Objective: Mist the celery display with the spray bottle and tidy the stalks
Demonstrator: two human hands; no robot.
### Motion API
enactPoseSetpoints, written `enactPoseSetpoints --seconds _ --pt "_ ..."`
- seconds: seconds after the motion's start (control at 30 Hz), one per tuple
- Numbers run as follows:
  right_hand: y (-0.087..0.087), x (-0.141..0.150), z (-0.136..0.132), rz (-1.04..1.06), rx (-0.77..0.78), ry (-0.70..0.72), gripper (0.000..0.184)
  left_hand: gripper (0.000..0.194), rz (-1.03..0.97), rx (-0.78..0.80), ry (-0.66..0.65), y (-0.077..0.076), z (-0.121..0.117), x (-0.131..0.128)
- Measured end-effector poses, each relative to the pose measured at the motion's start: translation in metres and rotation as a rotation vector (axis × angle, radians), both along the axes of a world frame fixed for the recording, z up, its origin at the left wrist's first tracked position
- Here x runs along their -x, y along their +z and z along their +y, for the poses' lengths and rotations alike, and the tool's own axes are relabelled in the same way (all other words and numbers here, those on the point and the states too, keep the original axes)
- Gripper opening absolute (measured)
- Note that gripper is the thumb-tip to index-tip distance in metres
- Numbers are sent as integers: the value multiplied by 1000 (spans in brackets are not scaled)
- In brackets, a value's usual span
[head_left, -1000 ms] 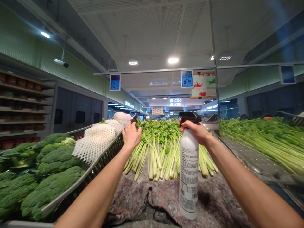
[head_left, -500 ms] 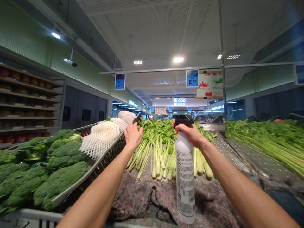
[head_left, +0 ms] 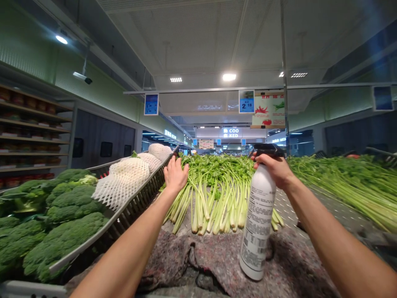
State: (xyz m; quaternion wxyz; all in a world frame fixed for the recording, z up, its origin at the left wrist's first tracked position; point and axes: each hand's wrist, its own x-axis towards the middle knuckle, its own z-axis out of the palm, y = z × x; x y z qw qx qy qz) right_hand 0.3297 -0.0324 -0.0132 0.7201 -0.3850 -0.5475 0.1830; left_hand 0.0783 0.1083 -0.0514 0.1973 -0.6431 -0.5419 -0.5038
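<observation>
right hand [head_left: 275,167] clamped round the white spray bottle [head_left: 258,219] with black trigger, left hand [head_left: 176,173] open near leafy green celery [head_left: 214,198]!

Spray bottle [head_left: 259,223] shifted and tilted
The right hand [head_left: 273,163] has carried it farther right of center, its top now leaning right, uncovering more celery stalks [head_left: 228,203] on its left.

We're in a supermarket's produce section: celery [head_left: 214,194] laid out, broccoli [head_left: 71,203] crated, price signs [head_left: 246,102] hanging overhead.
</observation>
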Motion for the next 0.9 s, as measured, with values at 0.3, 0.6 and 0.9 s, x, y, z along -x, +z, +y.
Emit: enactPoseSetpoints --seconds 0.3,0.6,0.9 --pt "-9 -26 0 65 -15 -41 20 49 7 36 -13 -4 -1 -8" --pt "-6 -47 -11 105 -45 -137 19 51 3 31 1 -5 3 -6" --pt "-13 -53 -4 119 -61 -199 16 50 8 20 -29 -4 4 -17"
